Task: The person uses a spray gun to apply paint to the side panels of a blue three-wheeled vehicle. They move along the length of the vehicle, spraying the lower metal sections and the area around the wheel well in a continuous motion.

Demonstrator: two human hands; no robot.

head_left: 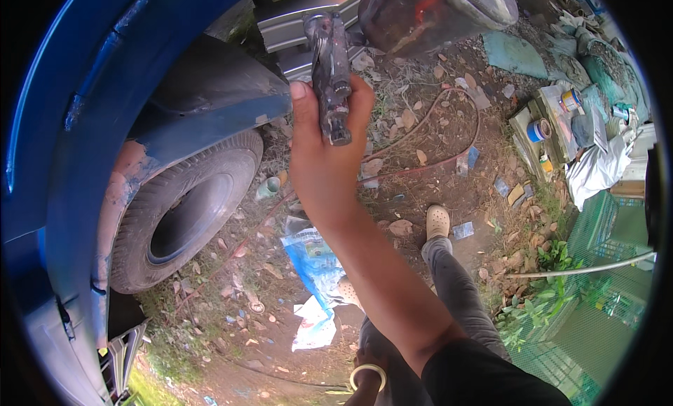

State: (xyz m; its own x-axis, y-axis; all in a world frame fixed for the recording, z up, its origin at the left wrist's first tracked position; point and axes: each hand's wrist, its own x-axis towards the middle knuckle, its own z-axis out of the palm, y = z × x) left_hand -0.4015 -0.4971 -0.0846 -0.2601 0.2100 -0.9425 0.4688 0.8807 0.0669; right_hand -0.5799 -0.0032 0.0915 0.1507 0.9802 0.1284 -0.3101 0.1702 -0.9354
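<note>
My right hand (329, 164) is raised far ahead, thumb on one side and fingers on the other. It is closed around a dark, paint-caked metal tool that looks like a spray gun (329, 77). Close to the tool's right side is a rounded, glossy dark-brown container (413, 21) with a pale end; I cannot tell whether the two are joined. My left hand (369, 358) hangs low beside my thigh, below a pale bangle. Its fingers are too dark and small to make out. A blue vehicle panel (168, 63) curves along the left.
A tyre (186, 213) sits under the blue body. A reddish hose (420, 171) loops across leaf-strewn ground. A blue-and-white plastic bag (308, 262) lies near my foot. Paint cans (538, 131) stand on boards at right, near sacks (515, 54) and green netting (596, 287).
</note>
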